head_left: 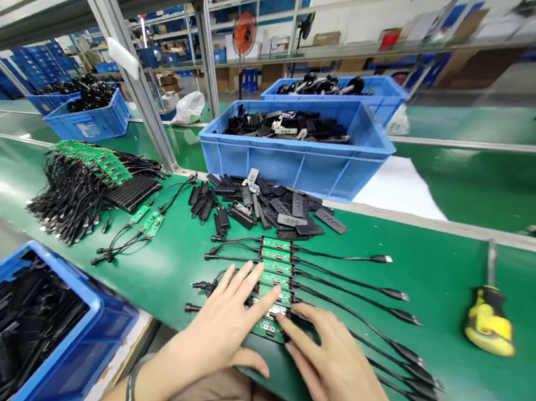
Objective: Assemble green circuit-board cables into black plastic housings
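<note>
A column of several small green circuit boards (276,268) lies on the green bench in front of me, with black cables running out on both sides. USB plugs (396,294) end the cables on the right; round black connectors (211,256) end those on the left. My left hand (232,305) lies across the lower boards, fingers spread. My right hand (324,347) is at the right edge of the lowest boards, fingers stretched out and touching the boards or their cables. Part of the lower boards is hidden under both hands.
Black plastic casings (277,208) lie heaped behind the boards, before a blue bin (296,159) of more casings. Bundled cabled boards (94,163) sit at left. A yellow-black screwdriver (490,319) lies at right. Another blue bin (106,324) stands at lower left; a metal post (128,71) rises behind.
</note>
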`<state>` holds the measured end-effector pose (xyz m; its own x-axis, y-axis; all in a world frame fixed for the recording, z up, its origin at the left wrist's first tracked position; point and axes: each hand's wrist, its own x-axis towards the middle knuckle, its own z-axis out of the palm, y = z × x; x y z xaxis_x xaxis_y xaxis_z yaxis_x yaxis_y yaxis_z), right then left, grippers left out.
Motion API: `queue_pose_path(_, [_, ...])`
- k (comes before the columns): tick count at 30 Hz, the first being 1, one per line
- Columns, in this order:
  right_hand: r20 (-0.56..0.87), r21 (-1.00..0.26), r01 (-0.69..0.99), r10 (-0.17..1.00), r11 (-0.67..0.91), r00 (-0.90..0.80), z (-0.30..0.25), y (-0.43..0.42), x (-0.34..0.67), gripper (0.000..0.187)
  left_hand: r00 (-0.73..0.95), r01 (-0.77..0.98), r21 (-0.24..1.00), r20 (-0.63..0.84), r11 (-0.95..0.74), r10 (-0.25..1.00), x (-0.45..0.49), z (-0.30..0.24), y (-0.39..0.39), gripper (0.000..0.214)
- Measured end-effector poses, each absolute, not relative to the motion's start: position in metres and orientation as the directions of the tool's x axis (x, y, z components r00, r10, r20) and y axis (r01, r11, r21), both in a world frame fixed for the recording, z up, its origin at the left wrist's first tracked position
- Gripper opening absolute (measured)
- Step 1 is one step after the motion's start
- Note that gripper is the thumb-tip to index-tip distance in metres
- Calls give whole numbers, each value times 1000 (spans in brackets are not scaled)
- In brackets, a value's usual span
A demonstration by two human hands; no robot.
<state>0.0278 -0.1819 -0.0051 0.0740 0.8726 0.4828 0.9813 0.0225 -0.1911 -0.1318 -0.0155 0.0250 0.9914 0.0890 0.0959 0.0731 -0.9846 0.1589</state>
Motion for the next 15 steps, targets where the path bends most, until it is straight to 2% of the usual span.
queue_pose_path(3, [428,-254,949,857,-189,285,7,-189,89,29,996,28,121,82,-992,38,-110,6,-22,124])
queue_pose_path(4, [449,-252,907,789,-337,418,10,-195,114,30,995,32,113,90,-993,42,-106,0,-22,123])
queue_pose_path(5, [498,-270,824,660,-497,562,13,-203,139,34,994,42,103,98,-994,52,-104,-6,-23,121])
queue_pose_path(7, [544,-303,707,493,-639,679,16,-221,182,44,991,71,76,112,-995,79,-102,-16,-23,118])
queue_pose_path(9, [549,-369,648,406,-667,730,18,-236,210,51,987,95,45,122,-994,100,-103,-21,-24,114])
queue_pose_path(11, [533,-453,641,388,-620,752,20,-243,221,56,986,104,26,126,-994,107,-104,-21,-25,111])
queue_pose_path(15, [539,-624,668,395,-406,744,30,-236,195,34,990,103,45,90,-994,107,-105,-9,-28,109])
